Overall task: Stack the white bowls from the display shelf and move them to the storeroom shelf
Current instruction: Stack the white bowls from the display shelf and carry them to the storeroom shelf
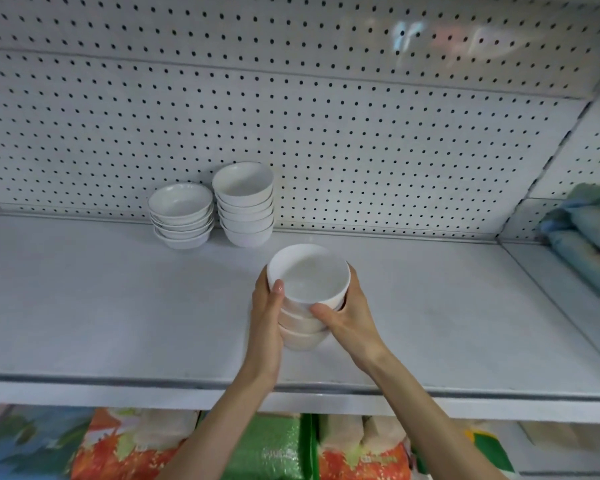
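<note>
A stack of three white bowls sits between both hands over the middle of the white shelf. My left hand clasps its left side, thumb on the top rim. My right hand wraps the right side, thumb across the front. Whether the stack rests on the shelf or hovers just above it is unclear. At the back, against the pegboard, stand a taller stack of several deep white bowls and, to its left, a stack of several shallower white bowls.
White pegboard backs the shelf. Bluish packaged goods lie at the right end beyond a divider. Colourful sacks fill the level below the shelf's front lip.
</note>
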